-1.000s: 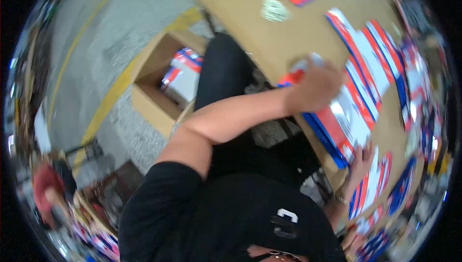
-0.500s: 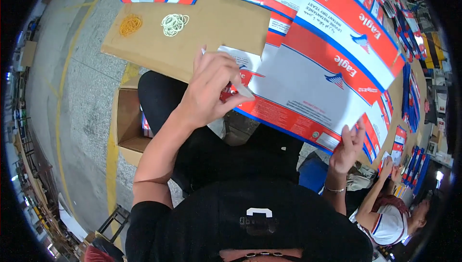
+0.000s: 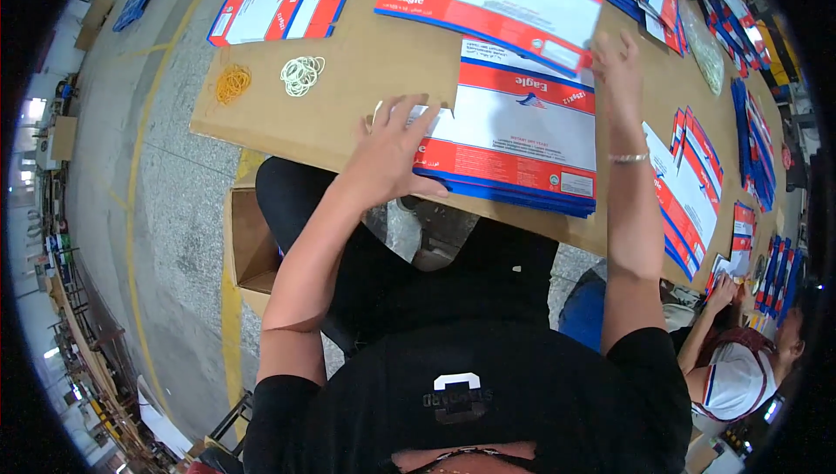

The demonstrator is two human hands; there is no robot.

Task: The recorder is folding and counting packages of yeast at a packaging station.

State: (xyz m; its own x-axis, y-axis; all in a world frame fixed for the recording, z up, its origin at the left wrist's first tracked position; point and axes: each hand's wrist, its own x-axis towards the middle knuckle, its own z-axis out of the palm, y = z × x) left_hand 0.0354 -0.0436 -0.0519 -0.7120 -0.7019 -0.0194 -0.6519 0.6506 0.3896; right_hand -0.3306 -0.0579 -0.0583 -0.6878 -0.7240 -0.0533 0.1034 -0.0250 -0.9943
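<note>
A stack of flat red, white and blue printed cartons [image 3: 527, 138] lies at the table's near edge. My left hand [image 3: 387, 152] rests at its left end, fingers spread over the end flap and thumb by the near edge. Beyond it, another flat carton [image 3: 514, 8] lies farther up the table, its near right corner overlapping the stack. My right hand [image 3: 616, 73] is beside that carton's right edge, fingers apart; whether the fingertips touch it is unclear.
Orange rubber bands [image 3: 233, 84] and pale rubber bands [image 3: 302, 76] lie to the left, near more flat cartons [image 3: 283, 3]. Further cartons [image 3: 688, 186] are at right, with a clear plastic bag [image 3: 704, 51]. An open cardboard box [image 3: 254, 239] stands below. A co-worker [image 3: 736, 369] sits at right.
The large carton that was tilted up in front of me has moved away from me, exposing the stack. My right hand has reached forward, and my left hand has opened onto the stack's left end.
</note>
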